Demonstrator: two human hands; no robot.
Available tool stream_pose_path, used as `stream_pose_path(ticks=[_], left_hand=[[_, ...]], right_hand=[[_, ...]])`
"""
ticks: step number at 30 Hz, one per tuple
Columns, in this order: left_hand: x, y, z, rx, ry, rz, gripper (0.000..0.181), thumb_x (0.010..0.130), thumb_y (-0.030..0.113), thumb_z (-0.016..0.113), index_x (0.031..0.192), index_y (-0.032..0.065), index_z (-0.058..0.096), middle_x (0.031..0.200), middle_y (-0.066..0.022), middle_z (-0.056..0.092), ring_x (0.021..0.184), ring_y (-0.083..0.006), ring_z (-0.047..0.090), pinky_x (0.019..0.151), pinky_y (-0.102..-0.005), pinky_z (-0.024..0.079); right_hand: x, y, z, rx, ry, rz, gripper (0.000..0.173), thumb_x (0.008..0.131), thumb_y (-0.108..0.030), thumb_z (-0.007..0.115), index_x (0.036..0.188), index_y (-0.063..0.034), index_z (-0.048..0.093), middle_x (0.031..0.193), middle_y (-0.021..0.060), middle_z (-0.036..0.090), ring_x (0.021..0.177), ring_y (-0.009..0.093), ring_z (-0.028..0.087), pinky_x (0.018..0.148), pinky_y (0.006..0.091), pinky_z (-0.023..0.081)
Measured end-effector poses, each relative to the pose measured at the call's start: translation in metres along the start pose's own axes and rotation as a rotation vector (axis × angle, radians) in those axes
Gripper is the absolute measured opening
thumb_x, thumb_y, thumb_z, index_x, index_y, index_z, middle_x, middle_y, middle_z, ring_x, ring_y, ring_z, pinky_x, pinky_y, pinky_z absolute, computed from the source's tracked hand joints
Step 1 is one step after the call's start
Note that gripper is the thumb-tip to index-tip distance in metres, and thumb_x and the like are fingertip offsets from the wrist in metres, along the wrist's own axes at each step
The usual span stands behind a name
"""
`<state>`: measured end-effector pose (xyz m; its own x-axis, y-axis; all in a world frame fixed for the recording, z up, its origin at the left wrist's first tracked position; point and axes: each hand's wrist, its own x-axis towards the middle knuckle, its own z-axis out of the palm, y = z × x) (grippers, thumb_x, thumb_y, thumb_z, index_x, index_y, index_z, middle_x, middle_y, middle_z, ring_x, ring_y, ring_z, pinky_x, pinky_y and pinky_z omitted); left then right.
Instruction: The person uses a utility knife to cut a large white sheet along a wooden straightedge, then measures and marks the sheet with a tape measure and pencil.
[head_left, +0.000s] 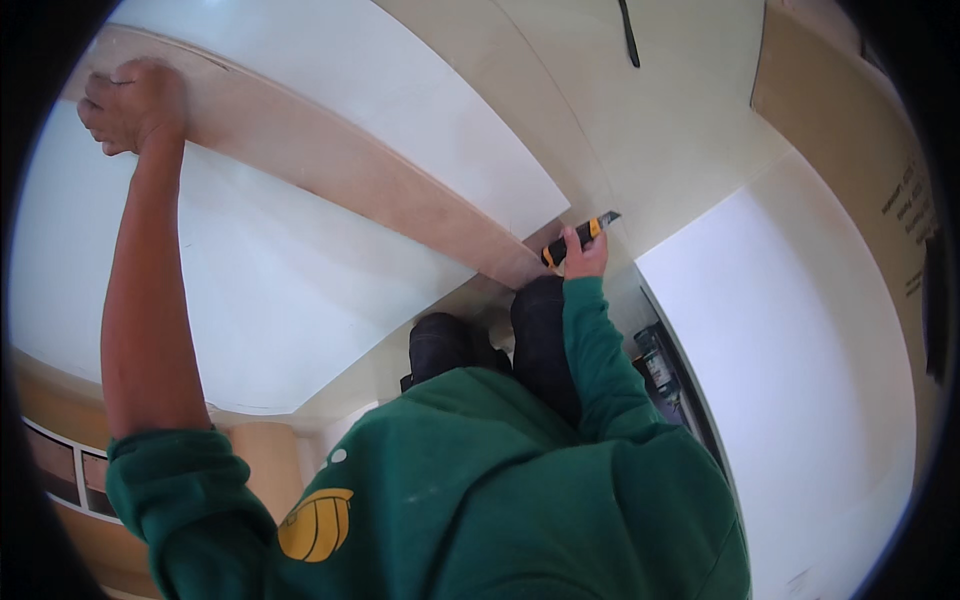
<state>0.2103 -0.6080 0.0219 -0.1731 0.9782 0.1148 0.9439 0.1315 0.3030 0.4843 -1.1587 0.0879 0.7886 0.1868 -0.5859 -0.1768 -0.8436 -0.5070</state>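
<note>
A long wooden board (337, 161) lies diagonally across a large white sheet (300, 255), its near end by my knees. My left hand (135, 105) is clenched on the board's far end at the upper left; whether its fingers grip the edge or only press on it is hard to tell. Beside the near end, my right hand (587, 255) holds a black and yellow utility knife (574, 241). The knife's blade points up and to the right, off the sheet. The white sheet shows on both sides of the board.
Another white panel (787, 315) stands or lies on the right, beside brown cardboard (832, 112) bearing print. A thin black object (628, 34) rests on the beige surface (660, 150) at the top. Green and black items (656, 360) are near my right elbow. Shelving (75, 465) is at the lower left.
</note>
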Motion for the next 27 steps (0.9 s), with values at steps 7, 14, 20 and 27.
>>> stream_pose_path(ticks=[7,14,20,27], left_hand=[[0.000,0.007,-0.005,-0.007,-0.003,-0.022,0.053,0.095,0.033,0.034,0.139,0.0059,0.046,0.149,-0.0239,0.032,0.135,-0.0395,0.036,0.111,-0.0523,0.025],[-0.002,0.006,0.000,0.023,0.003,-0.019,0.054,0.095,0.033,0.034,0.140,0.0053,0.047,0.148,-0.0245,0.035,0.133,-0.0409,0.039,0.110,-0.0544,0.028],[-0.002,-0.003,-0.001,0.043,0.004,-0.006,0.053,0.094,0.031,0.036,0.138,0.0044,0.048,0.148,-0.0251,0.034,0.132,-0.0405,0.040,0.108,-0.0535,0.029],[0.003,0.002,0.002,0.070,0.016,-0.051,0.055,0.095,0.035,0.037,0.139,0.0040,0.049,0.148,-0.0220,0.038,0.132,-0.0391,0.042,0.107,-0.0565,0.032]], right_hand=[[0.013,0.010,-0.009,-0.276,-0.057,-0.040,0.030,0.087,-0.018,0.076,0.100,-0.0006,0.054,0.084,0.0056,0.066,0.073,0.010,0.062,0.067,0.0269,0.052],[0.002,0.007,-0.017,0.082,-0.125,0.113,0.032,0.092,-0.023,0.072,0.107,0.0000,0.057,0.093,0.0049,0.064,0.079,0.012,0.060,0.068,0.0280,0.051],[-0.010,-0.005,-0.039,0.214,0.025,0.159,0.027,0.092,-0.018,0.071,0.109,-0.0021,0.057,0.093,0.0058,0.066,0.083,0.013,0.066,0.069,0.0319,0.061],[-0.019,0.019,-0.030,0.273,0.100,0.149,0.027,0.091,-0.014,0.072,0.110,-0.0023,0.056,0.097,0.0078,0.064,0.084,0.016,0.066,0.071,0.0364,0.063]])
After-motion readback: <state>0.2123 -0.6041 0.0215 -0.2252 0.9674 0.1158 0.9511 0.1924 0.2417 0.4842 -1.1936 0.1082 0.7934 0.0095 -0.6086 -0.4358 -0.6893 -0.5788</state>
